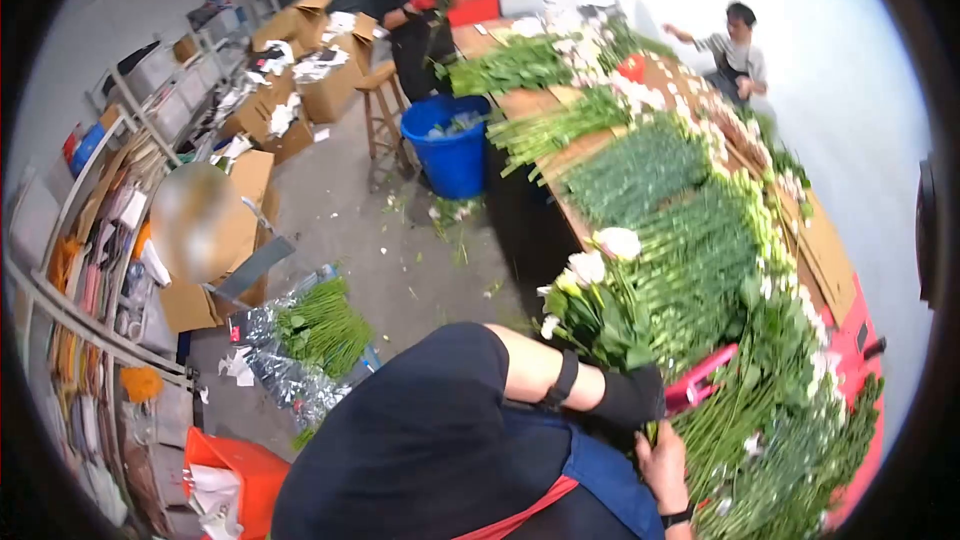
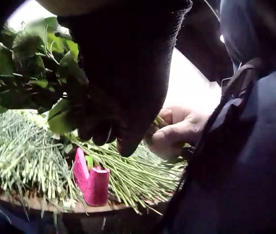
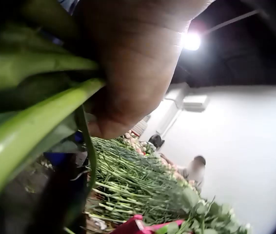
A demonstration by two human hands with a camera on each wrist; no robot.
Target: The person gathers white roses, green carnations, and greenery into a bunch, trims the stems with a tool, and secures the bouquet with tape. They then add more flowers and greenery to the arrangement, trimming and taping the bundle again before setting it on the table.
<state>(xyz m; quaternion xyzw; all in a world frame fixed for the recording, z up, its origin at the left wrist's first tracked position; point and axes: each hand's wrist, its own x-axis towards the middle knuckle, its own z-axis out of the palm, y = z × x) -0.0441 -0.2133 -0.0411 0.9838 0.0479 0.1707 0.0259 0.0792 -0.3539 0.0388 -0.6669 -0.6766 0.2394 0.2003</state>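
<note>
My left hand [image 1: 630, 395], in a dark glove, grips a bunch of leafy stems topped with white flowers [image 1: 588, 268] beside the table's near side. In the left wrist view the gloved hand [image 2: 128, 83] has its fingers curled round the stems below the leaves [image 2: 35, 73]. Close against it, my bare right hand [image 1: 664, 465] pinches the lower stems between thumb and fingers; the right wrist view shows this hand [image 3: 133, 68] next to thick green stems [image 3: 35, 114]. A pink object [image 1: 700, 378] stands on the stems just beyond the hands.
Rows of cut stems [image 1: 690, 250] cover the table. A blue bin [image 1: 447, 155] and a wooden stool [image 1: 378, 100] stand on the floor, with wrapped greens [image 1: 325, 330], cartons and an orange bin [image 1: 235, 475] at left. Two people are at the table's far side.
</note>
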